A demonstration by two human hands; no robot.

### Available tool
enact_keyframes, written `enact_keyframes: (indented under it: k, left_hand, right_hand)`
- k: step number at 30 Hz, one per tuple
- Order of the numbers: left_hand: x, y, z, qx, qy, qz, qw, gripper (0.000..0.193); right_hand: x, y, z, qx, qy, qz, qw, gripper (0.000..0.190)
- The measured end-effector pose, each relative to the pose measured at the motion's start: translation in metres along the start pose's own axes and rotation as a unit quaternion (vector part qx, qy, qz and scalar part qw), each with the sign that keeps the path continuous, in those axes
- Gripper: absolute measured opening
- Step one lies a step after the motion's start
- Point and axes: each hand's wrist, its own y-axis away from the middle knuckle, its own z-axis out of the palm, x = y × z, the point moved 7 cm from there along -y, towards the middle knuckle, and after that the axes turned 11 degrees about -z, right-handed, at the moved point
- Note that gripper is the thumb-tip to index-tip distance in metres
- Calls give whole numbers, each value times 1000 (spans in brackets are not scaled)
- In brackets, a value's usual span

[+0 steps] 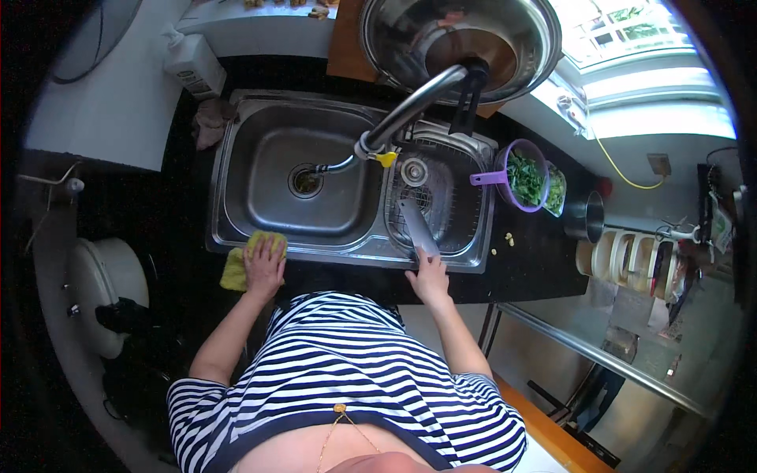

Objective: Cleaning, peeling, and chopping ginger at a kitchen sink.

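My left hand (265,269) presses on a folded yellow-green cloth (234,273) at the front left corner of the stainless steel double sink (355,247). Over the front rim of the smaller right basin, my right hand (432,281) holds the near end of a cleaver (417,224). Its broad blade points away from me above a wire rack (467,177) in that basin; the handle is hidden beneath my fingers. In the large left basin (307,222), a drain (306,182) has some greenish scraps in it.
A curved faucet (408,112) with a yellow lever spans the divider. Behind it leans a large steel bowl (390,53). Right of the sink stand a purple strainer (501,177) of leafy greens, a steel pot (585,217) and a wooden rack (603,254). A white jug (192,65) stands back left.
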Motion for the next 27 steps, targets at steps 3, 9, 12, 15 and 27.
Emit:
enact_keyframes:
  k: [3, 9, 12, 15, 27]
  left_hand:
    - [40, 3, -1, 25, 19, 11, 999, 44]
    - [126, 12, 10, 82, 25, 2, 996, 38]
    - [183, 16, 25, 85, 44, 9, 995, 35]
    - [247, 15, 23, 91, 64, 11, 994, 35]
    - [319, -13, 8, 145, 118, 10, 982, 21]
  right_hand:
    - [42, 14, 40, -73, -66, 55, 994, 65]
    - [105, 32, 7, -24, -318, -3, 948, 61]
    - [158, 46, -15, -19, -367, -41, 929, 52]
    - [208, 63, -23, 17, -295, -69, 953, 32]
    - [304, 107, -7, 101, -506, 54, 855, 30]
